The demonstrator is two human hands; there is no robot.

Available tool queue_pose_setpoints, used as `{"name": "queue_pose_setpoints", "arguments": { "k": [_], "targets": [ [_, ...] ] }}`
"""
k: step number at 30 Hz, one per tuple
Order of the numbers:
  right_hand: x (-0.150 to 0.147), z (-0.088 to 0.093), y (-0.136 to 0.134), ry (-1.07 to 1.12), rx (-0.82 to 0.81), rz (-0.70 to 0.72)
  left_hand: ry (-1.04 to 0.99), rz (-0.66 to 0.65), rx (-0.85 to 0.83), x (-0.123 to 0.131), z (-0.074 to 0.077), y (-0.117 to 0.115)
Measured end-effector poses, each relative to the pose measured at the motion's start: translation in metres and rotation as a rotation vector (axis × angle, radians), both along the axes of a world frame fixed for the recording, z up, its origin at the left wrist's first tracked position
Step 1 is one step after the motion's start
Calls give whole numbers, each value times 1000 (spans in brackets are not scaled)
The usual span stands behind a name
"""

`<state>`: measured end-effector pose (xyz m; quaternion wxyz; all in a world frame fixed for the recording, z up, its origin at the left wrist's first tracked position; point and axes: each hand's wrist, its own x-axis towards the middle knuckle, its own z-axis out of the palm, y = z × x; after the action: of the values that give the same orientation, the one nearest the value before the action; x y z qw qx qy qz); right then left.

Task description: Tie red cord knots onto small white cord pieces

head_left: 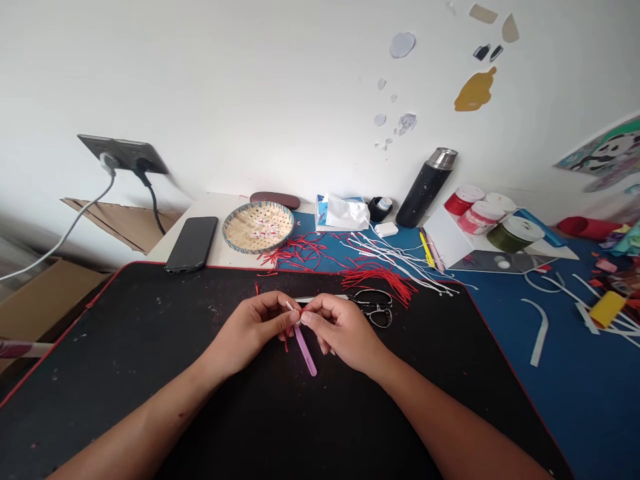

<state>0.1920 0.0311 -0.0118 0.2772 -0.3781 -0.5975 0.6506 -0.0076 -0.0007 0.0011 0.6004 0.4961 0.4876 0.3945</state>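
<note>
Both my hands meet over the middle of a black desk mat. My right hand is closed on a thin pink-handled tool whose handle slants down toward me. My left hand pinches a thin red paper strip at the tool's metal tip. The strip's loose end hangs below my left fingers. Black scissors lie just right of my right hand.
Piles of red strips and white strips lie behind the hands. A woven basket, a black phone, a tissue pack, a dark flask and paint jars line the wall.
</note>
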Motion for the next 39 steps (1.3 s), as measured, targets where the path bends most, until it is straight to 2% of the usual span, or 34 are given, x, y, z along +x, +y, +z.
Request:
{"name": "queue_pose_setpoints", "arguments": {
  "k": [6,15,26,33,39],
  "targets": [
    [0,2,1,2,-11,-52,-7,-62,-75,1,0,0],
    [0,0,0,-12,-8,-45,109,-3,-4,-2,2,0],
    [1,3,0,-48,64,-28,-10,4,-102,1,4,1],
    [2,1,0,-57,114,-22,-108,10,-180,-1,-3,2],
    [1,-1,0,-88,174,-33,-101,22,-176,0,-3,2]
  ]
}}
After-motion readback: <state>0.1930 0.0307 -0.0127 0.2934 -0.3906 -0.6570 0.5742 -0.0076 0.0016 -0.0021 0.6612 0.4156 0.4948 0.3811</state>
